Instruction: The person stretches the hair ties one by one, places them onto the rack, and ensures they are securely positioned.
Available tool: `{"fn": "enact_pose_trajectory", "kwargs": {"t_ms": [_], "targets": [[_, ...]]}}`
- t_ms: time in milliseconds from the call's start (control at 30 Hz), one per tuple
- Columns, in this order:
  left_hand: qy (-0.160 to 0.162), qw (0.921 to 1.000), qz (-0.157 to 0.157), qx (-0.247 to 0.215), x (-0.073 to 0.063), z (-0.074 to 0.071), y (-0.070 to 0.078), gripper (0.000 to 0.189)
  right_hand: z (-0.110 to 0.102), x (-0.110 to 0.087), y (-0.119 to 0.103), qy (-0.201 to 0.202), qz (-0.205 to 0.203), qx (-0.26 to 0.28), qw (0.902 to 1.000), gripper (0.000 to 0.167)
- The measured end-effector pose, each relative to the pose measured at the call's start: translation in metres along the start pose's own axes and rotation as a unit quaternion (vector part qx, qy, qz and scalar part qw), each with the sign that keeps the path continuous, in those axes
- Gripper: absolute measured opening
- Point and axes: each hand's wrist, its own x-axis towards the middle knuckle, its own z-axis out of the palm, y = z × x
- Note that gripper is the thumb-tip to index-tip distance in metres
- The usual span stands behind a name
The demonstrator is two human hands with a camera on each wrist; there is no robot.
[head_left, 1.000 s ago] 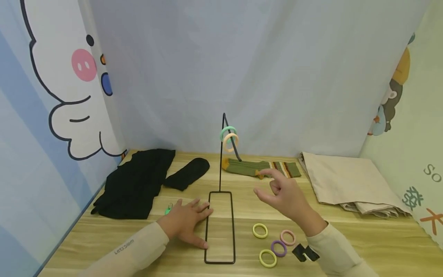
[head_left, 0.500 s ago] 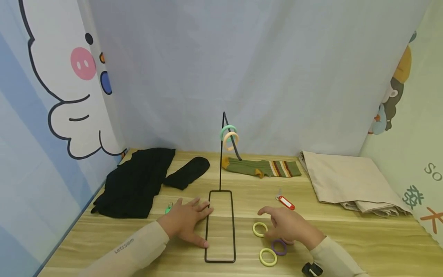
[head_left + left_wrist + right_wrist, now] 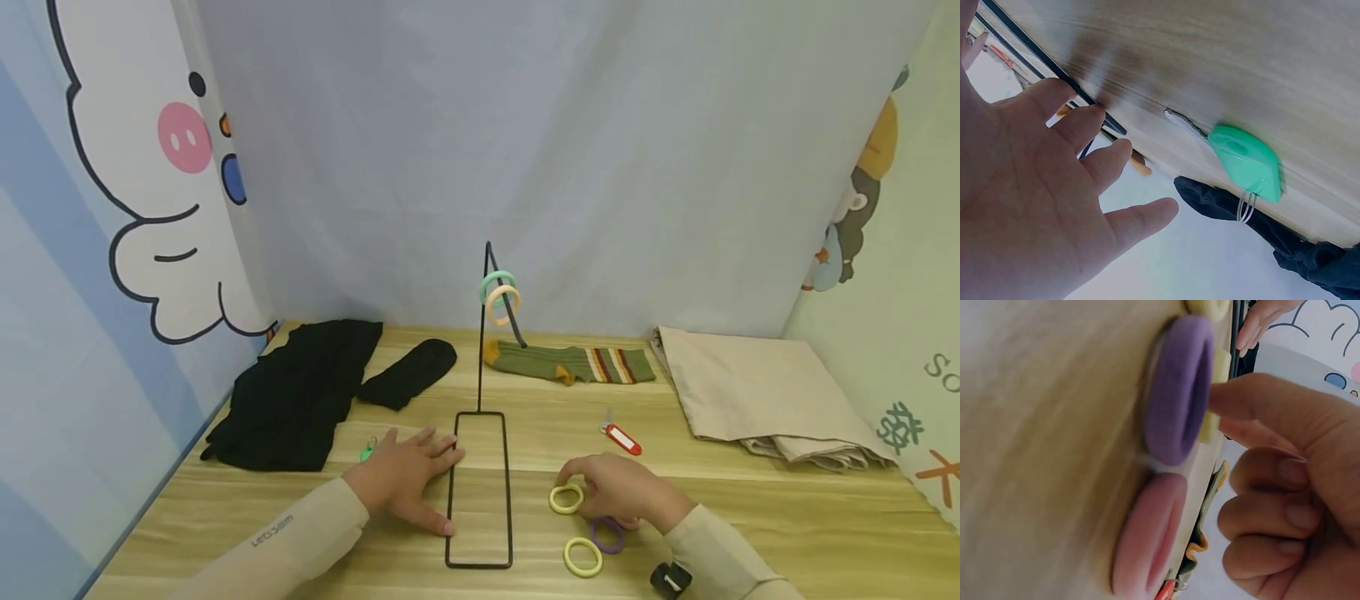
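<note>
My right hand (image 3: 626,490) pinches a yellow ring (image 3: 552,502) at the table top between thumb and index finger. In the right wrist view its other fingers are curled in, beside a purple ring (image 3: 1166,394) and a pink ring (image 3: 1141,540). A second yellow ring (image 3: 566,560) lies nearer the front. My left hand (image 3: 408,479) is spread, fingertips at the side rod of a black wire stand (image 3: 508,492). From the stand's slanting arm hang a green ring (image 3: 482,292) and a pale orange ring (image 3: 489,310).
Left of my left hand lies a key with a green tag (image 3: 1244,159). A red-tagged key (image 3: 624,439) lies beyond my right hand. Black cloth (image 3: 292,400), a black sock (image 3: 408,375), a striped green sock (image 3: 525,362) and folded beige cloth (image 3: 750,387) line the back.
My right hand has come down and toward me from near the stand's arm to the rings, uncovering the red-tagged key, and has closed on a yellow ring. My left hand stays put.
</note>
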Motion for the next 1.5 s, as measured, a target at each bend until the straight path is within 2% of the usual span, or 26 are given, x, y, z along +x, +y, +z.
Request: {"fn": "enact_pose_trajectory", "kwargs": {"t_ms": [300,467,567,633,700,833,933,1067,1167,1333,1500], "targets": [[-0.004,1.0,0.001,-0.009,-0.001,0.0,0.001,0.101,0.008,-0.002,-0.011,0.025,0.01,0.036,0.999,0.03],[-0.005,0.9999,-0.003,-0.009,-0.002,-0.001,0.002,0.101,0.013,-0.005,-0.023,0.074,-0.045,0.004,0.9963,0.023],[-0.003,1.0,-0.002,-0.007,-0.002,-0.001,0.002,0.101,0.016,-0.008,-0.032,0.121,-0.094,-0.034,0.9875,0.022],[-0.002,1.0,0.0,-0.007,-0.002,0.0,0.002,0.101,0.016,-0.009,-0.038,0.158,-0.131,-0.06,0.977,0.023],[-0.004,1.0,0.001,-0.008,-0.002,0.001,0.002,0.101,0.015,-0.011,-0.046,0.199,-0.175,-0.08,0.9608,0.025],[-0.007,1.0,-0.001,-0.004,-0.002,0.0,0.003,0.101,0.008,-0.011,-0.063,0.284,-0.262,-0.103,0.9164,0.025],[-0.005,1.0,-0.005,0.003,-0.002,-0.001,0.003,0.101,-0.002,-0.01,-0.076,0.338,-0.303,-0.119,0.8829,0.019],[0.0,0.9999,-0.009,0.008,0.0,-0.002,0.003,0.102,-0.017,-0.01,-0.094,0.384,-0.33,-0.14,0.851,0.023],[0.002,0.9999,-0.011,0.007,0.001,-0.002,0.003,0.102,-0.028,-0.01,-0.104,0.408,-0.34,-0.148,0.8341,0.025],[0.001,1.0,-0.008,0.001,0.001,-0.001,0.003,0.102,-0.044,-0.012,-0.116,0.439,-0.353,-0.146,0.8134,0.023],[-0.002,1.0,-0.008,-0.001,0.0,-0.001,0.002,0.102,-0.061,-0.015,-0.128,0.474,-0.368,-0.138,0.7879,0.024]]}}
